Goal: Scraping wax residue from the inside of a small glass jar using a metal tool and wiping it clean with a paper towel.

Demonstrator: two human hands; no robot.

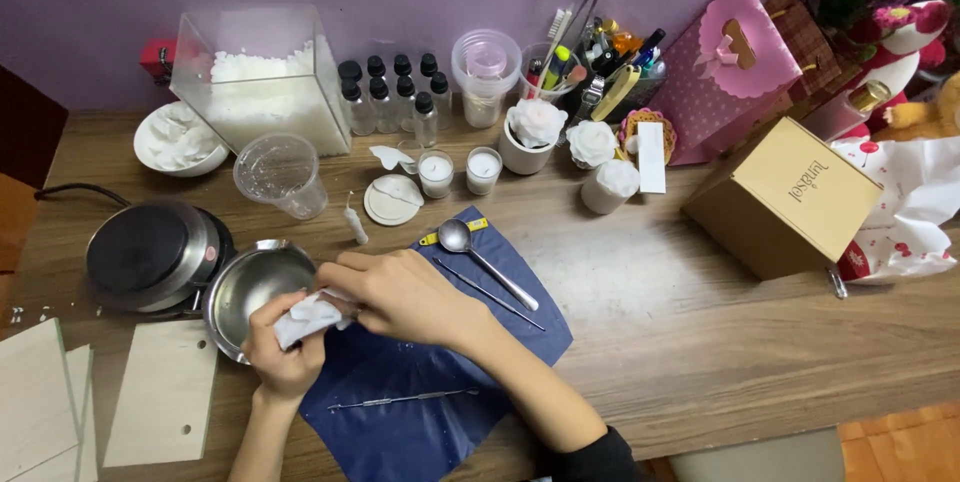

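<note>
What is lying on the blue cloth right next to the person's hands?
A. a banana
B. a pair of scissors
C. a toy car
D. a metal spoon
D: a metal spoon with a long handle lies on the blue cloth, just beyond the right hand; no scissors, banana or toy car lies on it.

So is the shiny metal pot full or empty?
Empty, where visible: the metal pot shows bare shiny metal inside. The left hand, holding a white tissue, hides its lower edge.
</note>
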